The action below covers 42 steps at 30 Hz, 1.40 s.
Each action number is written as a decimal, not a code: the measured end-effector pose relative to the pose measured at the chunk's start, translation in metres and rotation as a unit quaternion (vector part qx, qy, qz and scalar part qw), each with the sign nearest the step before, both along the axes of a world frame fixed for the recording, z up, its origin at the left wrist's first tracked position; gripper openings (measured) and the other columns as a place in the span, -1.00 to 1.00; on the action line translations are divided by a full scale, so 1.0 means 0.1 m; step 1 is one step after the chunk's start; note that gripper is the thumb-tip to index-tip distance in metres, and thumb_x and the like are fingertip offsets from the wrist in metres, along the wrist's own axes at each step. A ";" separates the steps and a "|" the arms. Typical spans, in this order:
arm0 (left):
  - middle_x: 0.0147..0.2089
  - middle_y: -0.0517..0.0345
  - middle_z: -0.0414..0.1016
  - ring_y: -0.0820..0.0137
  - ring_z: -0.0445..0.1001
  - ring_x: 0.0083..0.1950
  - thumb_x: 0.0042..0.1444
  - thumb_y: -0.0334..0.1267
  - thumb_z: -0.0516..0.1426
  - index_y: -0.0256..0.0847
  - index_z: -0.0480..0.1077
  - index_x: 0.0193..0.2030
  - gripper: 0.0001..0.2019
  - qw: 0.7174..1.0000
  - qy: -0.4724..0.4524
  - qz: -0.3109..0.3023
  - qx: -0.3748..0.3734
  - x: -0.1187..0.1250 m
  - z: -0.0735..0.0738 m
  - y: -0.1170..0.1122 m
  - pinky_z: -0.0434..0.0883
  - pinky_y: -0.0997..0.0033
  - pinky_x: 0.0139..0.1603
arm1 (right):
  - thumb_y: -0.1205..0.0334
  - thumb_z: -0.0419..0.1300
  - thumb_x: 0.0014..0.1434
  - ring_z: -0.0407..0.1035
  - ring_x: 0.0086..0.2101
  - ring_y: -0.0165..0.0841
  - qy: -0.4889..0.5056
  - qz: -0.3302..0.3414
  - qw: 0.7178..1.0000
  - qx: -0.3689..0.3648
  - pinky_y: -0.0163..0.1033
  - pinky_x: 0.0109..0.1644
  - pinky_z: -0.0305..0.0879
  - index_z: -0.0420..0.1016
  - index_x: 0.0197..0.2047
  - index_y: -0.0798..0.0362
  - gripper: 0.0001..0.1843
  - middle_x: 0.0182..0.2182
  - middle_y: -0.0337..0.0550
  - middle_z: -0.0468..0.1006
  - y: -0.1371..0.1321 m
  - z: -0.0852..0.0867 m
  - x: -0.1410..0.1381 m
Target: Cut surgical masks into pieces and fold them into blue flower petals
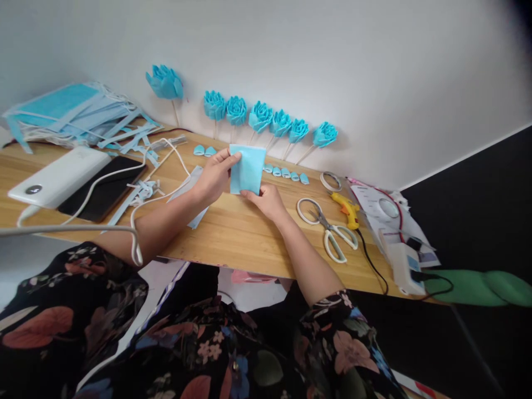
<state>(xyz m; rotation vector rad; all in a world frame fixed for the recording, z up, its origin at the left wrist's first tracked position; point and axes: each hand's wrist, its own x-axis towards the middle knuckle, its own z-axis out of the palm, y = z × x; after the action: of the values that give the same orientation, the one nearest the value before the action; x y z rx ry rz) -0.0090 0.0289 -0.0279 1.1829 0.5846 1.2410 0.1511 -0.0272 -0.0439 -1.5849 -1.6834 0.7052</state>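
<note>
Floral clothing point(236, 354) nearest us, and there's the blue sheet point(251, 170) above the wooden table point(249, 238), left hand point(215, 174) pinching its left side, right hand point(269, 201) its lower edge, looking light, soft and easily creased, best taken by the edges, blue flowers point(261, 116) behind!

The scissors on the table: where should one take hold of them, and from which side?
Probably best by the white handle loops, from the near side with the right hand, once free: the loops spread apart on that side, while the blades point away, toward the white ring. The glue gun crowds the right-hand loop.
</note>
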 end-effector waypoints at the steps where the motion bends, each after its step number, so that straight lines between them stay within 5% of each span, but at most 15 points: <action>1: -0.26 0.10 0.57 0.26 0.54 -0.12 0.13 0.02 0.25 -0.21 0.43 -0.23 -0.69 1.000 -0.002 0.003 -0.001 0.00 0.00 0.01 0.44 0.27 -0.07 | -0.13 0.32 0.02 -0.01 -0.57 -0.53 -0.015 0.001 1.000 0.005 -0.29 -0.46 -0.12 0.13 -0.67 0.03 -0.44 -0.66 -0.35 0.10 0.00 -0.01 -0.02; 9: -0.29 0.12 0.53 0.29 0.51 -0.16 0.19 -0.03 0.21 -0.20 0.37 -0.25 -0.73 0.999 0.009 0.030 -0.007 0.01 -0.10 0.01 0.45 0.29 -0.09 | -0.21 0.28 0.11 0.09 -0.58 -0.47 -0.123 0.007 0.992 0.022 -0.26 -0.45 -0.12 0.21 -0.70 0.03 -0.39 -0.70 -0.28 0.23 -0.04 -0.09 -0.20; 16: -0.29 0.13 0.47 0.30 0.46 -0.17 0.23 0.05 0.15 -0.16 0.33 -0.26 -0.70 0.996 0.065 0.057 0.018 0.08 -0.08 -0.07 0.41 0.31 -0.14 | -0.14 0.27 0.16 0.12 -0.58 -0.46 -0.122 0.035 0.992 0.025 -0.25 -0.43 -0.10 0.21 -0.70 0.04 -0.41 -0.69 -0.27 0.27 -0.12 -0.10 -0.34; 22: -0.40 0.21 0.29 0.40 0.29 -0.34 0.22 0.01 0.14 -0.15 0.25 -0.35 -0.71 0.981 0.139 0.105 0.080 0.04 -0.07 -0.04 0.29 0.39 -0.29 | -0.05 0.30 0.08 0.33 -0.43 -0.42 0.039 0.135 0.990 -0.020 -0.32 -0.33 0.18 0.52 -0.43 0.08 -0.66 -0.49 -0.26 0.52 -0.04 0.05 -0.02; 26: -0.41 0.21 0.24 0.39 0.24 -0.34 0.22 -0.04 0.10 -0.15 0.25 -0.36 -0.75 0.965 0.191 0.122 0.129 0.00 -0.06 -0.05 0.24 0.38 -0.30 | -0.09 0.23 0.15 0.44 -0.30 -0.36 0.182 0.084 0.980 -0.001 -0.30 -0.31 0.31 0.58 -0.03 0.04 -0.55 -0.22 -0.12 0.63 0.03 0.19 0.29; 29: -0.41 0.22 0.25 0.38 0.25 -0.33 0.22 -0.03 0.07 -0.14 0.25 -0.36 -0.75 0.952 0.229 0.129 0.156 0.01 -0.05 -0.10 0.23 0.36 -0.27 | -0.20 0.06 0.27 0.44 -0.31 -0.36 0.207 0.058 0.976 0.026 -0.29 -0.36 0.32 0.58 -0.04 0.03 -0.48 -0.21 -0.09 0.61 0.03 0.24 0.31; 34: -0.39 0.19 0.38 0.35 0.32 -0.31 0.21 0.00 0.08 -0.15 0.32 -0.33 -0.74 0.945 0.264 0.092 0.169 0.08 -0.06 -0.21 0.27 0.35 -0.20 | -0.15 0.18 0.21 0.23 -0.48 -0.45 0.128 -0.002 0.985 0.112 -0.31 -0.38 0.18 0.47 -0.35 0.04 -0.60 -0.52 -0.31 0.38 -0.03 0.19 0.11; 42: -0.27 0.14 0.48 0.34 0.43 -0.23 0.01 0.05 0.29 -0.19 0.40 -0.22 -0.63 0.986 0.155 -0.037 0.057 0.12 -0.13 -0.19 0.39 0.37 -0.20 | -0.02 0.15 0.26 0.24 -0.49 -0.43 0.020 -0.030 0.980 0.198 -0.29 -0.34 0.16 0.46 -0.38 0.00 -0.70 -0.52 -0.30 0.43 -0.11 0.26 0.13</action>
<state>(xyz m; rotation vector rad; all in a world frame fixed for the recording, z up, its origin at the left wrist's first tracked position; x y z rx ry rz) 0.0033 0.0100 -0.0406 1.4964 0.6971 1.0456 0.1640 -0.0385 -0.0181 -1.3227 -1.6192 0.3396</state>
